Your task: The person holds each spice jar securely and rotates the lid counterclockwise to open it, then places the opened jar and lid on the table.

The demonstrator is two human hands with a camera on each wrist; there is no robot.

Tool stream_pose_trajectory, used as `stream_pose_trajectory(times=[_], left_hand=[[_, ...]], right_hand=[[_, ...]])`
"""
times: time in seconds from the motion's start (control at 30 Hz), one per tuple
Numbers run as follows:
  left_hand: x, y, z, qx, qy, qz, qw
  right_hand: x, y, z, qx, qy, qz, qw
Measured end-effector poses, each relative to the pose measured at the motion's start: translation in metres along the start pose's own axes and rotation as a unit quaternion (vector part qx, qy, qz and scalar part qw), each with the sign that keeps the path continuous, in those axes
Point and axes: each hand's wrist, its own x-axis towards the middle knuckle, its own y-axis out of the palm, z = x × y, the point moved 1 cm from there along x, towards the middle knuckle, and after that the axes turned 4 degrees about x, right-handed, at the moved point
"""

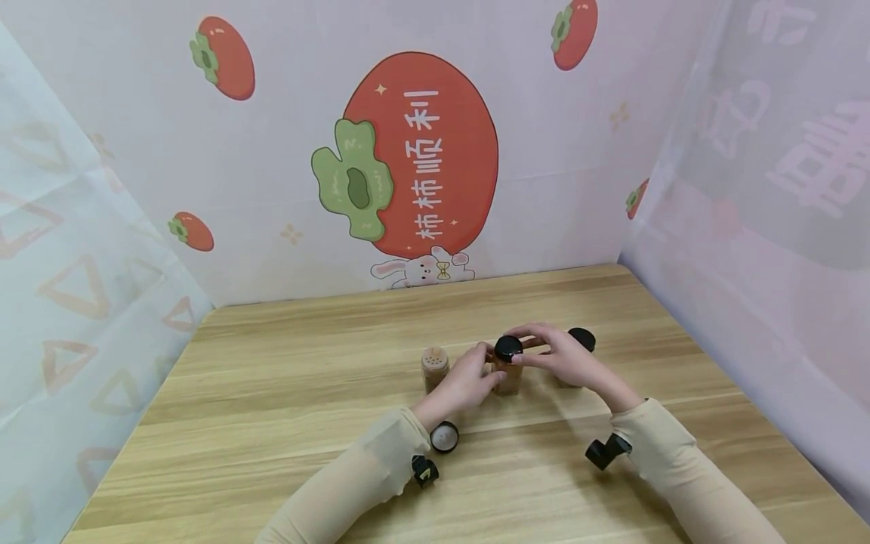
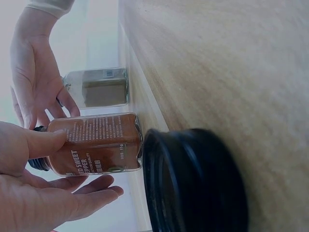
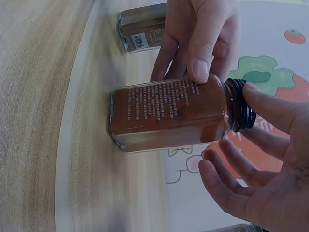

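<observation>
A square glass spice jar (image 3: 169, 116) of reddish-brown powder stands upright on the table between the hands. My left hand (image 1: 465, 381) grips its body, thumb on the printed side, as the left wrist view shows. My right hand (image 1: 557, 355) pinches the ribbed black cap (image 1: 508, 347) with thumb and fingers. Left of this sits a second jar (image 1: 435, 363), its pale perforated shaker top uncovered. A loose black cap (image 1: 445, 437) lies hollow side up near the left wrist and looms large in the left wrist view.
Behind the right hand is a third jar with a black cap (image 1: 582, 339), partly hidden by that hand. Its glass body (image 2: 104, 89) shows in the left wrist view. The wood-grain table (image 1: 272, 378) meets a printed cloth backdrop (image 1: 285, 151) at its far edge; cloth also hangs at both sides.
</observation>
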Motion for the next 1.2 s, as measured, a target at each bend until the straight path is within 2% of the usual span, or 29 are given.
stream_pose_trajectory(times=[0.63,1.0,1.2], left_hand=[[-0.001,0.000,0.000,-0.005,-0.002,0.003,1.0000],[-0.002,-0.002,-0.001,-0.002,0.002,-0.002,1.0000],[-0.002,-0.001,-0.001,-0.001,0.008,-0.003,1.0000]], right_hand=[[-0.006,0.001,0.005,0.013,0.017,-0.035,0.999],[-0.004,0.010,0.004,0.010,0.030,-0.074,0.997],[-0.003,0.012,0.005,0.006,0.025,-0.082,0.996]])
